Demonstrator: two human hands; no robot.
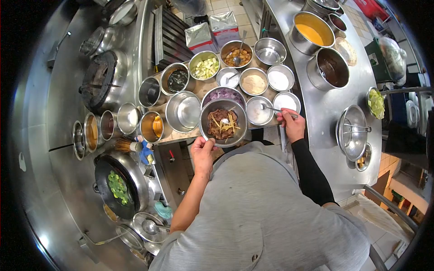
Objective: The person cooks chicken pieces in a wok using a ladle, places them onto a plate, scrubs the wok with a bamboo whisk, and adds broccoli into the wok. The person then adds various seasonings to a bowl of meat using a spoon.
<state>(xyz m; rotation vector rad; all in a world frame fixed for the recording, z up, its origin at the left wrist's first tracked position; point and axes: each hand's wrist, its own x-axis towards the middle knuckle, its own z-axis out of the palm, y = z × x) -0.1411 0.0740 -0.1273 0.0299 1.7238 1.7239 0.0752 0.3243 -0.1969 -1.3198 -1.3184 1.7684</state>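
Note:
My left hand (202,156) pinches the near rim of a steel bowl (242,135). Brown meat (220,130) lies in it with pale yellow strips and a small white heap on top. My right hand (292,125) grips the handle of a metal spoon (274,109). The spoon's head is over or in a container of white powder (258,116); I cannot tell whether it touches the powder. Just behind the steel bowl, and partly hidden by it, stands a bowl of chopped purple onion (223,93).
Several seasoning containers crowd the counter, among them tan powder (253,84) and chopped green pieces (205,67). A wok with green vegetables (118,187) sits on the left stove. Pots of orange liquid (312,34) and dark sauce (332,70) stand on the right-hand counter.

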